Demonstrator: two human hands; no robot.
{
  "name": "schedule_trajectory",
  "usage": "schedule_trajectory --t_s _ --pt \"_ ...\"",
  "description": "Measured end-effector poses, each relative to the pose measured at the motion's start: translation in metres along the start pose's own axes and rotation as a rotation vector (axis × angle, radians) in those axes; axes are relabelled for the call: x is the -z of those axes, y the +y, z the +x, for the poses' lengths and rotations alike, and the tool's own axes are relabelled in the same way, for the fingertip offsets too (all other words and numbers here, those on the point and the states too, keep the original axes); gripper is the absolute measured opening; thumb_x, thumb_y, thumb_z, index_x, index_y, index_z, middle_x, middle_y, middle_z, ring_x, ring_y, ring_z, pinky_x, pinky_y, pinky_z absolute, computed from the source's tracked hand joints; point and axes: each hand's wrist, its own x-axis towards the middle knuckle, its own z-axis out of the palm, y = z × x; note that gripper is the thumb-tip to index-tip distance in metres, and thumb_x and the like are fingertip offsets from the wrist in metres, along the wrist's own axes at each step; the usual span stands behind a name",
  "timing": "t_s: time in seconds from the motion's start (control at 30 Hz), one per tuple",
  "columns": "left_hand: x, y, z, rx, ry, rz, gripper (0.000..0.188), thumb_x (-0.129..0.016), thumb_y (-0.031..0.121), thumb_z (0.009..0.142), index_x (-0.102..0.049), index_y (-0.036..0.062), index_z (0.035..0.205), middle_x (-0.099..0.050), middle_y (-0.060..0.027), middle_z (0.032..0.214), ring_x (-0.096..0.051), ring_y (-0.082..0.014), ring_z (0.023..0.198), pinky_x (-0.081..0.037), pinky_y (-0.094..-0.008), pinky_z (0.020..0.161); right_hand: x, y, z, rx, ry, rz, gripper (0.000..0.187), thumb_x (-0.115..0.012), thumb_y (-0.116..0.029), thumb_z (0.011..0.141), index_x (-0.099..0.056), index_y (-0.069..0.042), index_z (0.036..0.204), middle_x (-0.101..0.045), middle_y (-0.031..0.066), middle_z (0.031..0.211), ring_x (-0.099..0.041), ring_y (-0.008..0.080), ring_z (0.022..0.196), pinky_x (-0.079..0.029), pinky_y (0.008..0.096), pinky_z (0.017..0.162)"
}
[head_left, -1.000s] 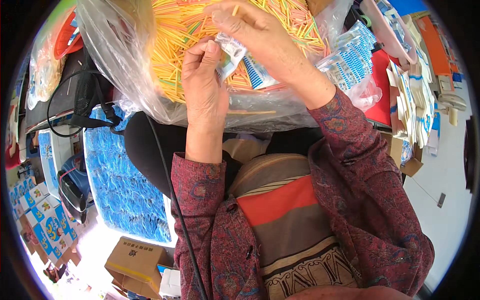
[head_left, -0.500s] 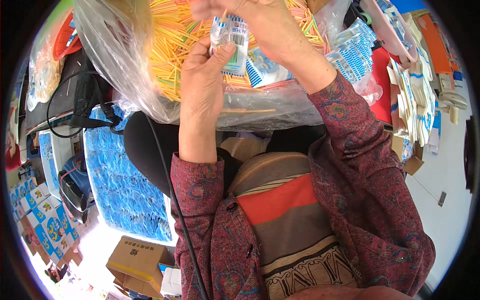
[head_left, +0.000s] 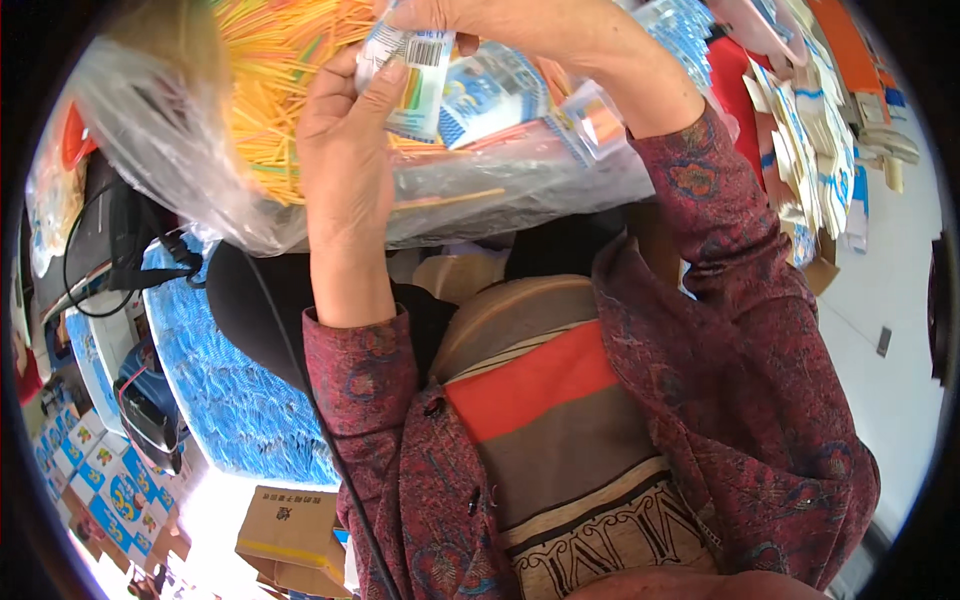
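Note:
My left hand (head_left: 345, 150) pinches a small plastic packet (head_left: 425, 90) between thumb and fingers. Blue and white print and a barcode mark the packet, and a few coloured sticks show through its lower part. At the packet's top edge, my right hand (head_left: 435, 15) is closed on it; the upper frame edge cuts off some of its fingers. Below both hands lies a heap of thin yellow, orange and pink sticks (head_left: 265, 110) in a large clear plastic bag (head_left: 540, 185). Another blue and white packet (head_left: 490, 95) rests on the heap, just right of the held one.
Blue-patterned packets fill a white tray (head_left: 240, 370) at my left. An open cardboard box (head_left: 290, 530) stands at lower left, near printed cartons (head_left: 120, 500). Stacked white packages (head_left: 820, 130) and a pink basket (head_left: 775, 30) are at upper right. A dark cable (head_left: 300, 370) runs past my left arm.
The view has shifted, and both hands and the packet now appear farther left and higher. My right hand has come from above the packet onto its top edge.

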Motion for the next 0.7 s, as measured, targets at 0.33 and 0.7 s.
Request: schedule_trajectory --t_s 0.33,0.7 --pt "-0.046 -0.014 -0.014 -0.002 -0.173 0.191 0.027 -0.067 0.008 0.09 -0.059 0.0011 0.115 -0.067 -0.0055 0.101 -0.061 -0.0122 0.093 -0.048 -0.025 0.082 0.051 0.016 -0.079 0.063 0.182 -0.309 0.022 -0.064 -0.021 0.092 -0.066 0.0 0.098 -0.063 0.0023 0.077 -0.054 0.0067 0.07 -0.044 0.0257 0.059" --pt "-0.019 -0.058 0.013 -0.679 -0.11 1.737 0.029 -0.073 0.025 0.079 -0.069 0.0093 0.103 -0.063 -0.0054 0.099 -0.054 -0.0285 0.103 -0.035 -0.0458 0.093 0.009 0.095 -0.128 0.097 0.581 -1.096 0.053 -0.07 -0.012 0.078 -0.057 -0.019 0.128 -0.06 0.0095 0.118 -0.052 0.0299 0.117 -0.033 0.0492 0.103"
